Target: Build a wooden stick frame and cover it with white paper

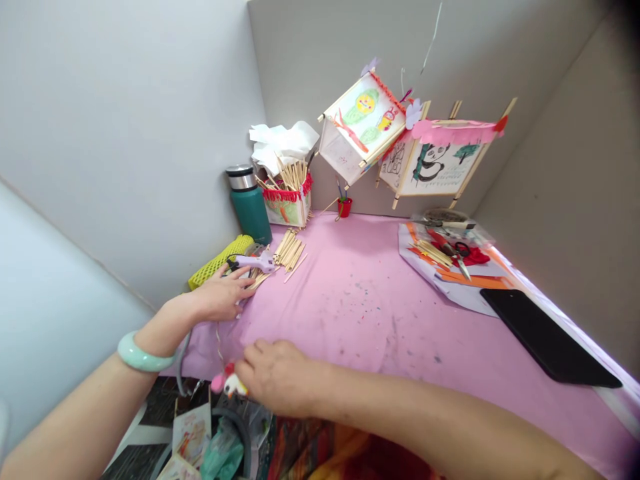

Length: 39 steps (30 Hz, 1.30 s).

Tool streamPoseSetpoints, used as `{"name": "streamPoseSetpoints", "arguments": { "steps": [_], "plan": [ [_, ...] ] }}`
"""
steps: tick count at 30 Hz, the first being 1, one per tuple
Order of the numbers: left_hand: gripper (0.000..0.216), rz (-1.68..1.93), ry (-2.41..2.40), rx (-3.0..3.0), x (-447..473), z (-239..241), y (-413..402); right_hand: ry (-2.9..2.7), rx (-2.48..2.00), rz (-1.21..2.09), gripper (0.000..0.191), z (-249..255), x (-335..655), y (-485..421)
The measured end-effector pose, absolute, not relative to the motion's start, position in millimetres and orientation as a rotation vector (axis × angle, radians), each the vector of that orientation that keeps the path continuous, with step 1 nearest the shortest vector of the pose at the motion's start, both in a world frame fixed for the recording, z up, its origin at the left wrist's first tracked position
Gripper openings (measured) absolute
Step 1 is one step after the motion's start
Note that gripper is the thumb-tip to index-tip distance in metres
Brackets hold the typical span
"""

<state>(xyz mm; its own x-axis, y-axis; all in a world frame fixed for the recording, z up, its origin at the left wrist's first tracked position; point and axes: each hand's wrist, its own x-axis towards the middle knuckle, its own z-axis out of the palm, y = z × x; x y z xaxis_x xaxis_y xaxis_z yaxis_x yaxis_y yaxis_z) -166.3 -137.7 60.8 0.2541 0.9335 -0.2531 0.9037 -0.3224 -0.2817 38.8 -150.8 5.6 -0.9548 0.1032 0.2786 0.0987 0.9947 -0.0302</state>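
Observation:
My left hand, with a pale green bangle on the wrist, reaches to the left side of the table, fingers stretched and apart. It is beside a lilac glue gun and loose wooden sticks; whether the fingertips touch them I cannot tell. My right hand is closed at the table's front edge. From its fingers pokes a small white and yellow ornament, with pink and red round parts beside it; my fingers hide part of it. A thin twisted cord runs above it.
A yellow mesh roll, green bottle and stick-filled box stand at left. Paper lanterns hang at the back. Scissors and a black tablet lie at right. A bin is below the edge.

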Motion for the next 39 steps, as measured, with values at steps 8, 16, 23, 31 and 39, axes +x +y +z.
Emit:
{"name": "streamPoseSetpoints", "arguments": {
  "steps": [8,16,23,31,39],
  "plan": [
    [0.057,0.614,-1.799,-2.404,-168.5,55.9,-136.5,-2.853,-0.201,0.040,0.016,1.1,45.4,-176.7],
    [0.048,0.382,-1.741,-2.432,-183.9,43.2,-144.4,-2.453,-1.371,0.191,0.030,40.7,157.9,-36.0],
    [0.038,0.046,-1.643,-2.471,-150.5,49.3,-116.9,-2.558,-1.344,0.323,0.032,34.5,160.5,-55.4],
    [0.043,0.195,-1.480,-2.546,-98.1,18.9,-47.3,-2.551,-1.307,0.273,0.034,32.7,149.3,-53.2],
    [0.046,0.246,-1.607,-2.368,-114.5,13.8,-34.1,-2.383,-1.694,0.275,0.034,46.3,197.1,18.5]
  ]
}}
